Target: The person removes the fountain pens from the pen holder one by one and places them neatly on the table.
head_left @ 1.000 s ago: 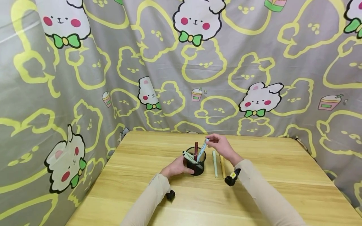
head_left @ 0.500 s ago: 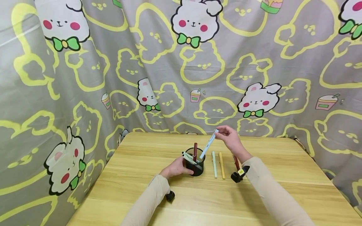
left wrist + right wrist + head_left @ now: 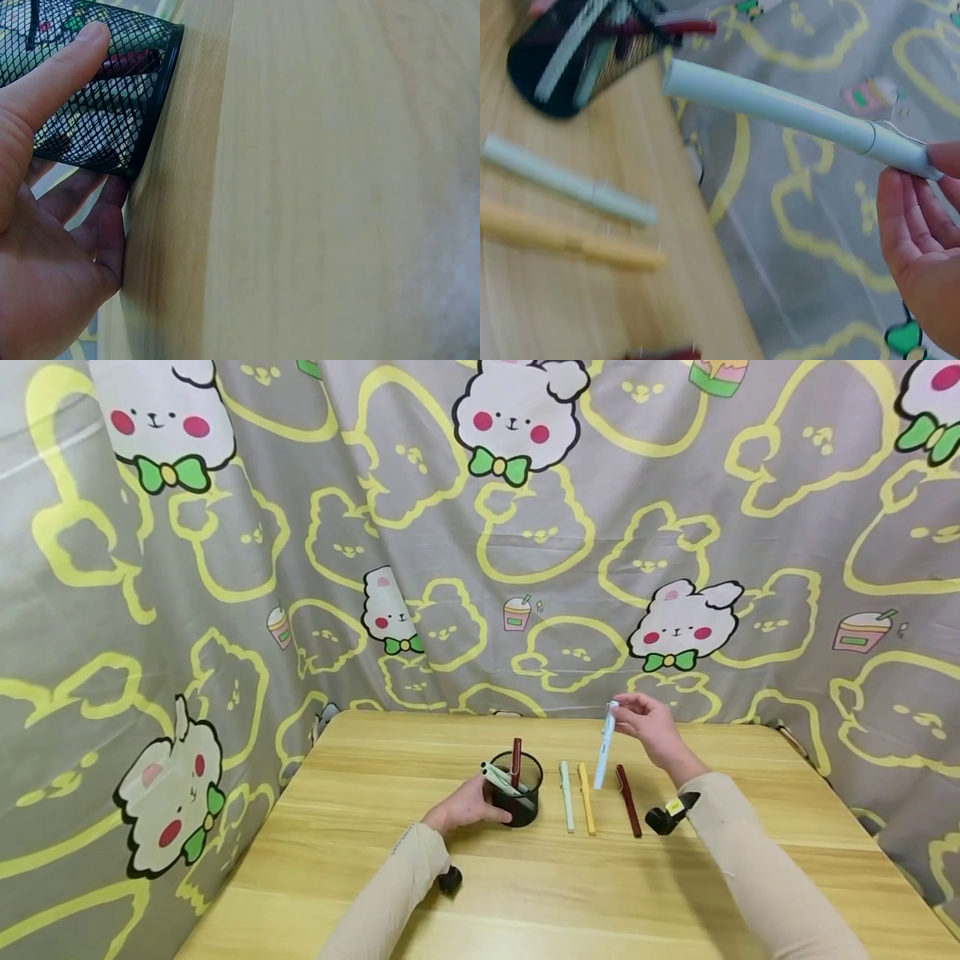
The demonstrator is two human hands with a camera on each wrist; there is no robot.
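Observation:
My right hand (image 3: 647, 727) pinches a light blue pen (image 3: 606, 747) by its clip end, holding it nearly upright over the table. In the right wrist view the blue pen (image 3: 772, 105) points away from the fingertips. My left hand (image 3: 467, 806) grips the side of a black mesh pen cup (image 3: 525, 810), thumb in front and fingers behind; the left wrist view shows the thumb against the mesh cup (image 3: 112, 97). Inside the cup stand a dark red pen (image 3: 517, 760) and several pale green pens (image 3: 498, 777) leaning left.
Right of the cup, a pale green pen (image 3: 567, 797), a yellow pen (image 3: 587, 800) and a dark red pen (image 3: 629, 802) lie side by side on the wooden table (image 3: 337, 860). A patterned curtain (image 3: 450, 543) hangs behind the table's back edge.
My right hand has lifted the light blue pen out of the cup and carried it right, past the yellow pen. The dark red pen on the table is now uncovered. My left hand stays at the cup.

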